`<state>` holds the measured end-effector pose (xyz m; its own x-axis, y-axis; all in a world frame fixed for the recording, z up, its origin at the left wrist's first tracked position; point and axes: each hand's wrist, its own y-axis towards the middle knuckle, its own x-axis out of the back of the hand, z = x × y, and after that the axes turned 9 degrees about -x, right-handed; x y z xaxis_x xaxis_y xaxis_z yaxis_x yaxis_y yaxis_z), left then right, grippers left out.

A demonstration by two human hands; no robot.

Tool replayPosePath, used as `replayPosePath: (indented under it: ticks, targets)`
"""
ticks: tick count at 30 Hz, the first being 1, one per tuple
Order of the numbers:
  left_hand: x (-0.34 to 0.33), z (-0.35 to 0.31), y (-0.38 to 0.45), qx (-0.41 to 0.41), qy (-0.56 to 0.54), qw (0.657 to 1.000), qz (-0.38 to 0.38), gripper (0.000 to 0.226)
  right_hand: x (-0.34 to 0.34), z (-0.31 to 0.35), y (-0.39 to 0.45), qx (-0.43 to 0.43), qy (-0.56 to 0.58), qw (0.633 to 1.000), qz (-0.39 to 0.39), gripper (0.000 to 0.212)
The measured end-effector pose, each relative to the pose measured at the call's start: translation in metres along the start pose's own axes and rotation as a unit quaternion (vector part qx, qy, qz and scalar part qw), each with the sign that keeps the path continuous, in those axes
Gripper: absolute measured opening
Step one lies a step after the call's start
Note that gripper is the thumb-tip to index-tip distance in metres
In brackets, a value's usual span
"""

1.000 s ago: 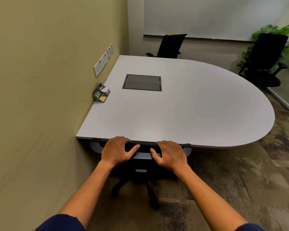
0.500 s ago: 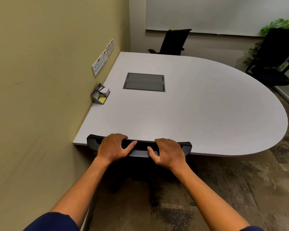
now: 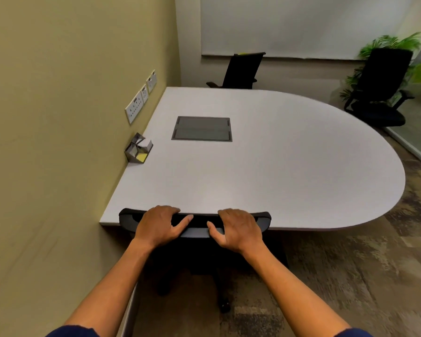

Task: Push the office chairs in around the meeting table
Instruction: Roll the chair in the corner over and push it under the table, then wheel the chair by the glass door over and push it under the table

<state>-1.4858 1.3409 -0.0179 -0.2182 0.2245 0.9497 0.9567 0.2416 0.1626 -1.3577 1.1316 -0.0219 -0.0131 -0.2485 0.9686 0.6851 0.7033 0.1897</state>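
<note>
Two hands grip the top edge of a black chair backrest, left hand and right hand each curled over it, thumbs toward the middle. The backrest sits at the near edge of the white bench. Pushing evenly with both hands should keep it square. Two more chairs, far chair and corner chair, stand away from the bench.

You won't find readable text, labels or numbers anywhere here. Wall socket plates and the small desktop holder carry marks too small and blurred to make out.
</note>
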Motion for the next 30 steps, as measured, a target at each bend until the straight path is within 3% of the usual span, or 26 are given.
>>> replayPosePath:
  ticks: [4, 8, 12, 15, 18, 30]
  targets:
    - [-0.03, 0.002, -0.026, 0.001, 0.012, 0.999, 0.034, 0.097, -0.031, 0.004, -0.025, -0.025, -0.011, 0.998, 0.061, 0.071]
    - [-0.016, -0.001, -0.019, -0.01, 0.034, 0.999, 0.004, 0.101, -0.003, 0.007, -0.015, -0.073, 0.056, 0.994, 0.057, 0.11]
    - [-0.016, -0.02, -0.041, -0.037, 0.038, 0.999, -0.006, 0.092, 0.02, -0.003, -0.032, -0.065, 0.064, 0.996, 0.006, 0.1]
    - [-0.009, -0.039, -0.059, -0.032, 0.028, 0.999, -0.011, 0.095, 0.042, -0.011, -0.053, -0.068, 0.056, 0.996, 0.011, 0.106]
    - [0.005, -0.06, -0.056, -0.049, 0.017, 0.998, -0.036, 0.1, 0.073, -0.023, -0.068, -0.097, 0.062, 0.993, -0.014, 0.111]
    - [0.018, -0.209, -0.015, -0.209, -0.045, 0.975, -0.058, 0.104, 0.19, -0.135, -0.186, -0.255, -0.013, 0.958, -0.127, 0.094]
